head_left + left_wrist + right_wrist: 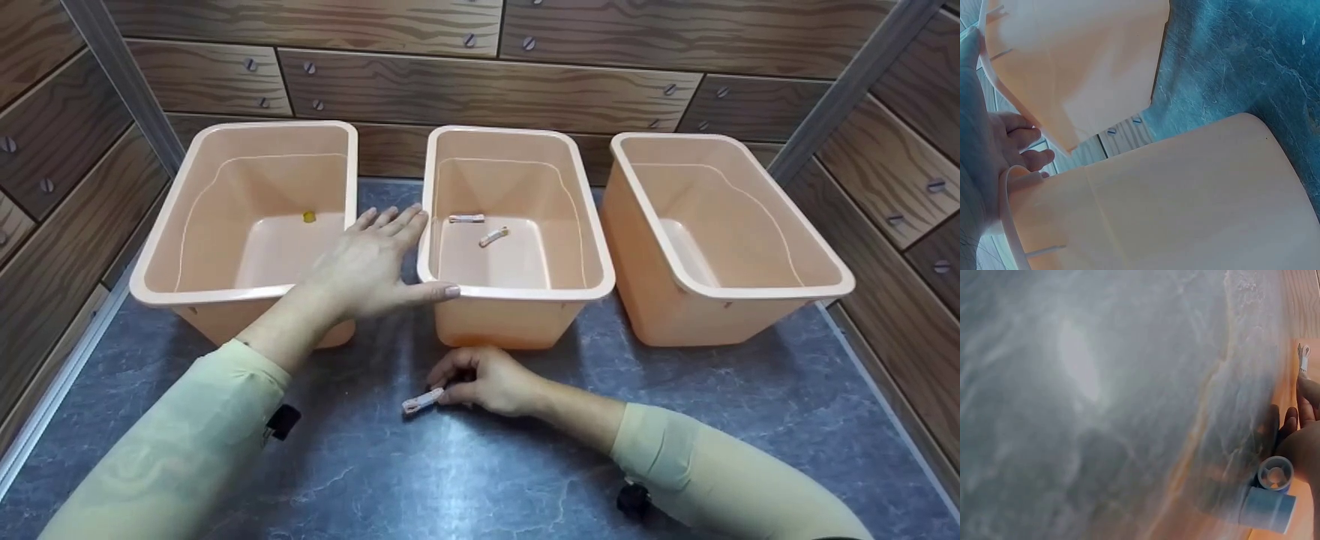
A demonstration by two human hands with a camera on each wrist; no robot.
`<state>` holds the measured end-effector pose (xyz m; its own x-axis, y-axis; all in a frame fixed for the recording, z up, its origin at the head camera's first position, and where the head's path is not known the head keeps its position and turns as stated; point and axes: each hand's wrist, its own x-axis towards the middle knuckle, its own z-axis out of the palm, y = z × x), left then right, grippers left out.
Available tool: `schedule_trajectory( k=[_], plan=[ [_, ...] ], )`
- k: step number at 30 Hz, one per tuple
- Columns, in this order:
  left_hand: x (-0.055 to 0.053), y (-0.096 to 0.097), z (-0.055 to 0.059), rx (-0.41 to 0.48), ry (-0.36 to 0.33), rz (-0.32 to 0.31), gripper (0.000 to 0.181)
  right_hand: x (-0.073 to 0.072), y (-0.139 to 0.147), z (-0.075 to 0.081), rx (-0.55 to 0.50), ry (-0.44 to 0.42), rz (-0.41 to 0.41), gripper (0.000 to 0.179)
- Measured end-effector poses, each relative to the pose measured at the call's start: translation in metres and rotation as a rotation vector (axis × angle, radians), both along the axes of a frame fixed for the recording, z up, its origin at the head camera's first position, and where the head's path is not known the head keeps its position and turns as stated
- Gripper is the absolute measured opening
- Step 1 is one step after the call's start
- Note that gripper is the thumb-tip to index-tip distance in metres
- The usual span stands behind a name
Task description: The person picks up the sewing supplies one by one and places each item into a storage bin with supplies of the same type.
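Note:
My right hand (499,382) pinches one end of a small looped bundle (421,402) with a white band, low over the table in front of the middle bin. The same bundle (1304,358) shows at the right edge of the right wrist view. My left hand (375,262) lies with straight, spread fingers between the left and middle bins, its thumb along the front rim of the middle bin (525,292) and its fingertips at that bin's left rim. Two similar bundles, one flat (466,218) and one slanted (494,237), lie inside the middle bin.
The left bin (225,296) holds a small yellow piece (309,217). At the right stands a third peach bin (765,292). Two blue-grey cylindrical pieces (1267,509) show below the right hand in its wrist view. Wood-patterned walls (480,90) surround the marbled table (360,480).

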<state>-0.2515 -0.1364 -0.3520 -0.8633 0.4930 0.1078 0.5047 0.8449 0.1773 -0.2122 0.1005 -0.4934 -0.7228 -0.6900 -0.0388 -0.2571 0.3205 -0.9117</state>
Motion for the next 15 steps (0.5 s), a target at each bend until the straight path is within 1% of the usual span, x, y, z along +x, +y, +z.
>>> schedule_trajectory(
  k=[4, 9, 15],
  plan=[
    [0.000, 0.000, 0.000, -0.003, -0.001, 0.001, 0.121, 0.003, -0.001, 0.004, -0.001, -0.002, 0.010, 0.022],
    [0.000, 0.000, 0.000, -0.010, 0.008, -0.001, 0.119, 0.008, -0.001, 0.012, 0.015, 0.049, 0.018, 0.019],
    [0.000, 0.000, -0.001, -0.005, 0.011, -0.001, 0.121, 0.013, 0.001, 0.022, 0.007, 0.094, 0.033, 0.020]
  ],
)
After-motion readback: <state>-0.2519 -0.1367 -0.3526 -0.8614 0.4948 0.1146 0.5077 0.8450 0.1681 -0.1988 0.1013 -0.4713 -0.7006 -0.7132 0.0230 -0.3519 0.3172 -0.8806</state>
